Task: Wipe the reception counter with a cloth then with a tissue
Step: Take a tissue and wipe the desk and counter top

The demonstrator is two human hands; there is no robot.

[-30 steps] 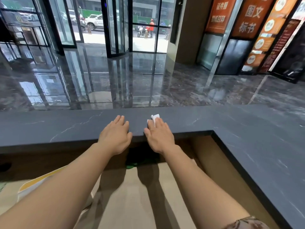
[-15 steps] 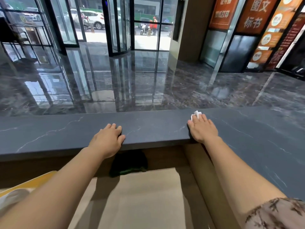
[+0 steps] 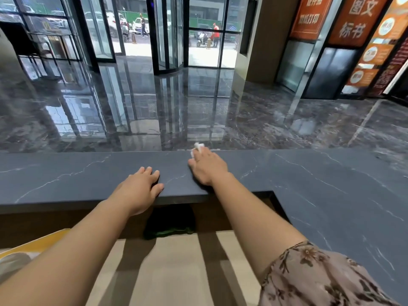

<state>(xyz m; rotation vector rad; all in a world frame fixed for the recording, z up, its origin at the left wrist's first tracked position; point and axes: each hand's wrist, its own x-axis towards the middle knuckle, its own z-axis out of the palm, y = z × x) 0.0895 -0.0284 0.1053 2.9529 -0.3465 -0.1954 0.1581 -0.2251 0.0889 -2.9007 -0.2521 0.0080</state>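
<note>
Head view: right hand [image 3: 207, 166] flat on counter [image 3: 88, 173], fingers straight, pressing white tissue [image 3: 197, 149] onto slab at counter's far edge; tissue peeks out past fingertips. Left hand [image 3: 139, 188] rests palm-down on counter's near edge, fingers relaxed and slightly spread, holding nothing. Dark green cloth [image 3: 170, 224] lies bunched under counter's near edge, on lower desk [image 3: 176, 272], between forearms.
</note>
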